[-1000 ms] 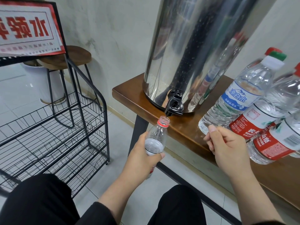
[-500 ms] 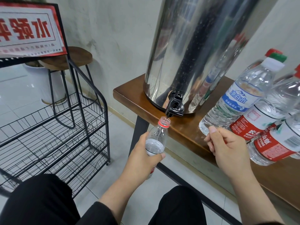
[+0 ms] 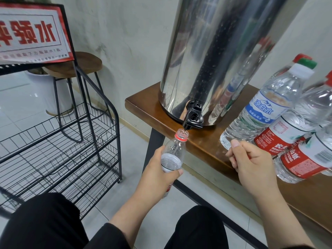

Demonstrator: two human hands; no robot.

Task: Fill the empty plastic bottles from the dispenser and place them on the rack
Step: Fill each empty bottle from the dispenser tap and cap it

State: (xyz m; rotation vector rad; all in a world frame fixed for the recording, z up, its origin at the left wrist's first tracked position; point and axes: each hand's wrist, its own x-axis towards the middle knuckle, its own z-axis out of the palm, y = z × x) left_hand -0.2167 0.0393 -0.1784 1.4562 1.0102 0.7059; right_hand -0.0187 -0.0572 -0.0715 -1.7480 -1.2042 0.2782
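- Head view: left hand (image 3: 158,174) grips bottle (image 3: 173,155) mid-body, mouth under tap (image 3: 193,120).
- Right hand (image 3: 251,162) curled; contents undeterminable.
- Thin plastic, likely soft, heavier as filled; hold the label band.

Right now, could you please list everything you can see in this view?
dispenser: one, steel, on the table, black tap.
table: one, brown wood.
open bottle: one, clear, red neck ring, mouth under the tap.
capped bottles: at least four, clear, on the table at right.
rack: one, black wire, at left.
sign: one, red and white, atop the rack.
stool: one, wood-topped, behind the rack.
left hand: grips the open bottle.
right hand: fingers curled, near the capped bottles.
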